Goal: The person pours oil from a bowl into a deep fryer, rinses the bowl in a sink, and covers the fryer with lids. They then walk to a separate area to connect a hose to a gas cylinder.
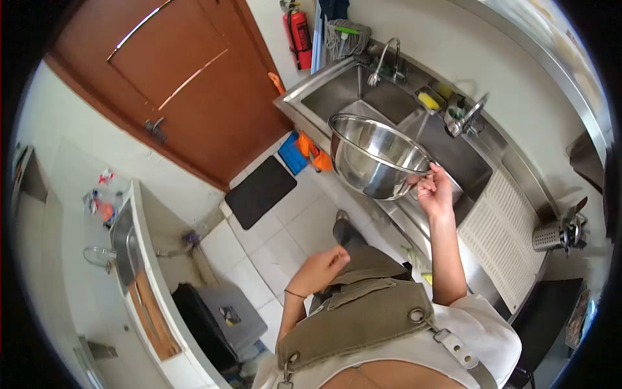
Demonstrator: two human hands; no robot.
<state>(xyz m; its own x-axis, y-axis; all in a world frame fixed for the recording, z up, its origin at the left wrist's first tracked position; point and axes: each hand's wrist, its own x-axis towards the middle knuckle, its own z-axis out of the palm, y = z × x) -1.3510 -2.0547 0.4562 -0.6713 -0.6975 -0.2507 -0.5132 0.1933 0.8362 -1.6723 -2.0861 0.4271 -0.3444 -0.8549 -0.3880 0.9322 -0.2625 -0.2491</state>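
Note:
My right hand (435, 189) grips the rim of a large, shiny metal mixing bowl (366, 159). The bowl is tilted, held up over the front edge of the double steel sink (363, 107). My left hand (327, 267) hangs in front of my apron (363, 318), its fingers curled in. Nothing shows in that hand, though the inside of the palm is hidden.
Two faucets (391, 61) rise behind the sink, with a yellow sponge (427, 100) nearby. A ribbed drainboard (502, 236) and a utensil holder (551, 236) are at right. A black mat (261, 192) lies by the brown door (168, 84). A grey bin (230, 311) stands at left.

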